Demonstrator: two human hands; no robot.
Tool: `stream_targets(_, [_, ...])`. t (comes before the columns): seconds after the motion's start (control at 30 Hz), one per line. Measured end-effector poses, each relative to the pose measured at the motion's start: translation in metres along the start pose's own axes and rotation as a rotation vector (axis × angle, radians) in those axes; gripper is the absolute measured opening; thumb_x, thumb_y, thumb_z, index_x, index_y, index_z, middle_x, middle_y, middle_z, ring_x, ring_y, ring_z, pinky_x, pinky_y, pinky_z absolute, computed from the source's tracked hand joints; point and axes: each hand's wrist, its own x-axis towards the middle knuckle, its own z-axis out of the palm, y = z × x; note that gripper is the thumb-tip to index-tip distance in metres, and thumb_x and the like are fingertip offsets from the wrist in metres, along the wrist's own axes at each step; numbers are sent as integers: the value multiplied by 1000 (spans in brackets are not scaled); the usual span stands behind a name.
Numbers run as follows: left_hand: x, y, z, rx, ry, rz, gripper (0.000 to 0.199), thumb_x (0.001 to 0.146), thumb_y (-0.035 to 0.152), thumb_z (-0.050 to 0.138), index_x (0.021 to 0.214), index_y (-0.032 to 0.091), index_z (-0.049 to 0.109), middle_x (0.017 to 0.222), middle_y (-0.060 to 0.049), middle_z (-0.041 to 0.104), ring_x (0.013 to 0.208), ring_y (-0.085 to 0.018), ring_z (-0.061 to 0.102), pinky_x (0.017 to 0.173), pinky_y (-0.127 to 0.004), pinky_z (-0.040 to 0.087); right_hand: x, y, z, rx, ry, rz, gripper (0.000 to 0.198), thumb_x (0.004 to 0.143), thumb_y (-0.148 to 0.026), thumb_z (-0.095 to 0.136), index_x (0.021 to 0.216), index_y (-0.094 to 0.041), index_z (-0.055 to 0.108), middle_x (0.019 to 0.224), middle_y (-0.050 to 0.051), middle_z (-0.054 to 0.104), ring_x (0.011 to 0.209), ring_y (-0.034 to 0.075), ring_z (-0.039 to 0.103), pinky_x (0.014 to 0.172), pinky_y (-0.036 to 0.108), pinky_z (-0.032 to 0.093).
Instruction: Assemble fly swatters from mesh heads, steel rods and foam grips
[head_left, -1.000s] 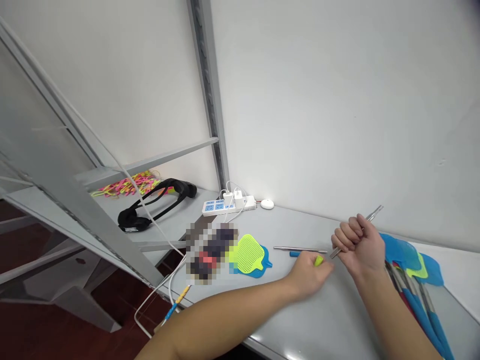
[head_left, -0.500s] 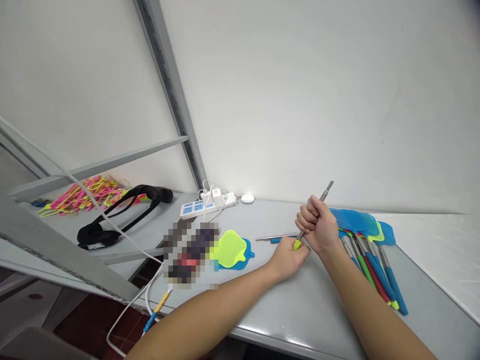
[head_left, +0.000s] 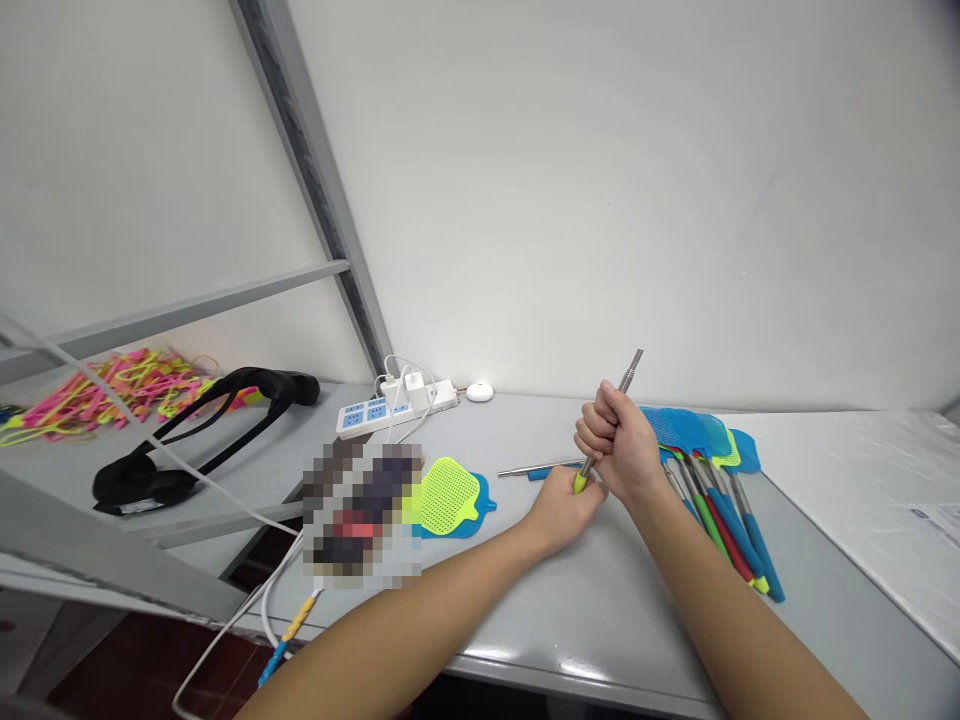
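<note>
A telescopic fly swatter handle, a metal rod [head_left: 631,370] with a yellow-green grip, leans up to the right in both hands. My left hand [head_left: 559,510] is closed around the low grip end, where a little yellow-green shows. My right hand [head_left: 619,440] wraps the metal shaft just above it, and the rod's bare tip sticks out over the fist. Behind my left hand lie more metal rods with blue grips [head_left: 546,472]. Left of it, a yellow-green swatter head [head_left: 448,496] rests on a blue swatter head [head_left: 486,495]. Assembled fly swatters [head_left: 720,510] lie in a pile right of my right hand.
A white power strip [head_left: 397,408] with plugs and a round white device [head_left: 480,392] sit near the wall. A pixelated patch covers something at left. The metal shelf frame [head_left: 315,180], a black headset-like band [head_left: 202,440] and pink-yellow strings [head_left: 112,395] are farther left. White sheeting [head_left: 847,470] lies at right.
The view has turned slightly to the right, so the scene sits farther left. Both hands keep their hold on the handle, with little other visible change.
</note>
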Motion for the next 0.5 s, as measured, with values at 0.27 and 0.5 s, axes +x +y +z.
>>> stream_targets(0.27, [1, 6, -2, -19, 38, 30, 27, 81, 22, 49, 61, 20, 30, 54, 7, 27, 54, -8, 22, 52, -26, 18, -1, 15, -3, -209, -128, 78, 39, 86, -38, 61, 55, -19, 46, 49, -5, 39, 43, 7, 37, 42, 22, 33])
stream_targets(0.5, [-1, 8, -2, -38, 31, 45, 32, 86, 28, 50, 61, 19, 32, 58, 6, 26, 57, -9, 21, 52, -27, 16, -2, 6, -3, -281, -149, -51, 17, 85, -35, 64, 90, -20, 69, 74, 1, 61, 67, 14, 57, 69, 29, 46])
